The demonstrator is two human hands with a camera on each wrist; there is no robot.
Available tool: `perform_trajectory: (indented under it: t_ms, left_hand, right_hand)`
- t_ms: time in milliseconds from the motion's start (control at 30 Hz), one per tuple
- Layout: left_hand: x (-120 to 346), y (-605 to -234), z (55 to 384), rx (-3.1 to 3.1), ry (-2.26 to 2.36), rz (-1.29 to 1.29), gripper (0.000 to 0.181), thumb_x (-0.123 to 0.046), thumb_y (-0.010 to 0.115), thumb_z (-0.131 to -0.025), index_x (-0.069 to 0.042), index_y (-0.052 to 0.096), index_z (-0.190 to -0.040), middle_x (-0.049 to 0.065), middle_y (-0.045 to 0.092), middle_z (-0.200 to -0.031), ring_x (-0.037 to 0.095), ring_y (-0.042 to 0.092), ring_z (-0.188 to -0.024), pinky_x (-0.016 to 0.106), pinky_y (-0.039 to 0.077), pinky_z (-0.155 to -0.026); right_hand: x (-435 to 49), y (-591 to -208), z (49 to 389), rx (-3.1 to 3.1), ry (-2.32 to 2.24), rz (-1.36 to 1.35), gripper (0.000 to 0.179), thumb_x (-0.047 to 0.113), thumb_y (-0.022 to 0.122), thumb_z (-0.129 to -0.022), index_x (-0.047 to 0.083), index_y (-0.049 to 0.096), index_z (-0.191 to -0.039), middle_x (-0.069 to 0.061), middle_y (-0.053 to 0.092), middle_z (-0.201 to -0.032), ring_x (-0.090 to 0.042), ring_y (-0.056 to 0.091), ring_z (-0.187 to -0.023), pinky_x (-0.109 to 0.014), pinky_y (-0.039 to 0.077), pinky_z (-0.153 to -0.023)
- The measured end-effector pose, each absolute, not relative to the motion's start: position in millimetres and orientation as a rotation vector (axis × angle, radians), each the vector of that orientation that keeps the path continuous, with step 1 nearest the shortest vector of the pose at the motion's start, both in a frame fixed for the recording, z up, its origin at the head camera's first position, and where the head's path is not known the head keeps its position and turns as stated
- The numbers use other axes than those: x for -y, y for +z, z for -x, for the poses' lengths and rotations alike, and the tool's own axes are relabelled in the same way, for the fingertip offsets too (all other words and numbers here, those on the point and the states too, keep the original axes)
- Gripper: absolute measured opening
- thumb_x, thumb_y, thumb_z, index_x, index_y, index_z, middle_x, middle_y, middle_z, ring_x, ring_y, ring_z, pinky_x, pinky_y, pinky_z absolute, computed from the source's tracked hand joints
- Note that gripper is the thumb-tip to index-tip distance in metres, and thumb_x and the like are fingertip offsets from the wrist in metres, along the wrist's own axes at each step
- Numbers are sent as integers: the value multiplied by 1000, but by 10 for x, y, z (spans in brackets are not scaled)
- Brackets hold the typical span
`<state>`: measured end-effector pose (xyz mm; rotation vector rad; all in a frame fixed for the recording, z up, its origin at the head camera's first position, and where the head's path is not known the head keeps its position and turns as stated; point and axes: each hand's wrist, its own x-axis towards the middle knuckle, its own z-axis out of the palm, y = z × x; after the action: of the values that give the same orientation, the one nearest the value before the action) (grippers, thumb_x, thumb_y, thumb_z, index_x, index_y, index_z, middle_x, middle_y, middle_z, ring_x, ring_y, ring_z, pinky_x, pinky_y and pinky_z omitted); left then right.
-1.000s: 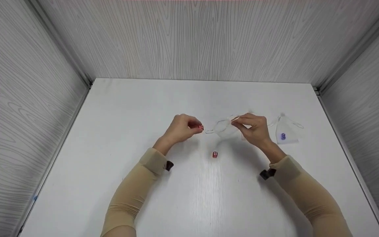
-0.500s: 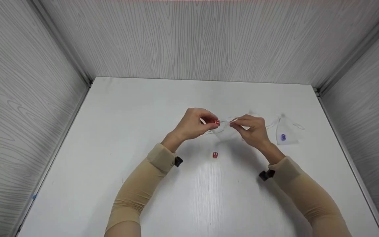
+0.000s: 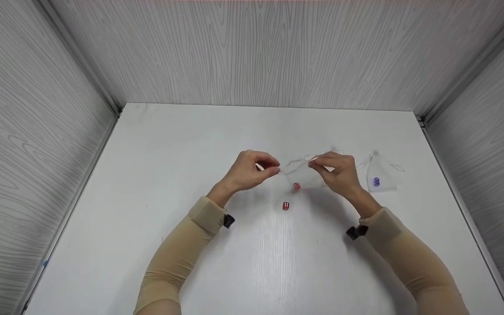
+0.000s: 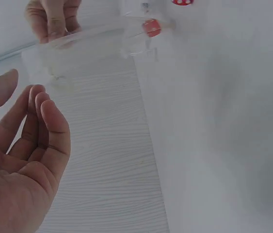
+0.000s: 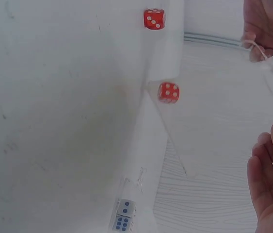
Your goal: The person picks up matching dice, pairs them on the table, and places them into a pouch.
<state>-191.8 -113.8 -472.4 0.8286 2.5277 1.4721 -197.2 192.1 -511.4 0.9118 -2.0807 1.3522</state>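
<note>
My right hand [image 3: 334, 170] pinches the mouth edge of a clear drawstring pouch [image 5: 209, 97], which hangs below the fingertips. Inside its bottom corner lies a red die [image 5: 168, 92] with white dots. On the pouch's other side is my left hand [image 3: 254, 169], thumb and fingers curved with a gap between them in the left wrist view. Its fingertips [image 4: 37, 90] are right by the pouch's drawstring, and no die shows between them. A second red die [image 3: 286, 205] sits on the table in front of the pouch.
To the right lies another sheer drawstring pouch [image 3: 385, 175] holding white dice with blue dots [image 5: 125, 208]. Part of a further pouch [image 3: 334, 149] shows behind my right hand. Wood-grain panels [image 3: 252, 52] enclose the white table [image 3: 182, 135] at the back and sides.
My left hand carried a red die right to the pouch mouth and let it go; the die is now inside. The left hand has drawn back left, while the right stays nearly still.
</note>
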Motion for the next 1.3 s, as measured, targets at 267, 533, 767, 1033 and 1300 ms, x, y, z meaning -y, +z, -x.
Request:
perform_trajectory:
  t_ms: [267,533,767,1033,1300]
  left_hand:
    - [1227,-5050,1899,-2535,1283,-661,22,-15,75,-104,-2,84,-119,13,84,-112,20,73,-98,30,58,-90]
    - [1035,-5233,1852,-2413,1084,-712,30,-16,89,-94,-3,84,-120,11,85,-109,12,73,-94,26,59,-88]
    - [867,-5289,1827,-2405,1004,-785,31,-20,93,-91,-4,86,-117,11,85,-106,8,69,-89,23,57,-85]
    - [753,-5313,1790,-2460,945,-856,22,-19,90,-94,-7,88,-112,7,87,-104,9,68,-88,27,58,-86]
    - [748,-5314,1768,-2477,925,-912,16,-18,87,-97,-9,89,-109,6,88,-103,12,69,-89,33,59,-88]
  right_hand:
    - [-1927,-5061,1977,2033,1404,-923,22,-24,83,-84,-5,88,-94,-25,83,-88,7,77,-94,-11,62,-86]
    - [-1960,-4998,1987,2043,1409,-912,19,-23,82,-86,-7,87,-93,-26,83,-90,10,75,-97,-12,62,-88]
    - [-1976,-4946,1974,2040,1371,-917,23,-26,81,-84,-5,87,-93,-22,84,-89,12,75,-97,-11,61,-88]
    - [-2005,-4947,1983,2042,1395,-890,21,-23,82,-86,-4,88,-95,-25,83,-89,11,76,-98,-12,62,-88]
    - [-2007,-4969,1983,2038,1416,-890,20,-22,82,-87,-5,88,-95,-27,82,-88,10,77,-97,-13,63,-87]
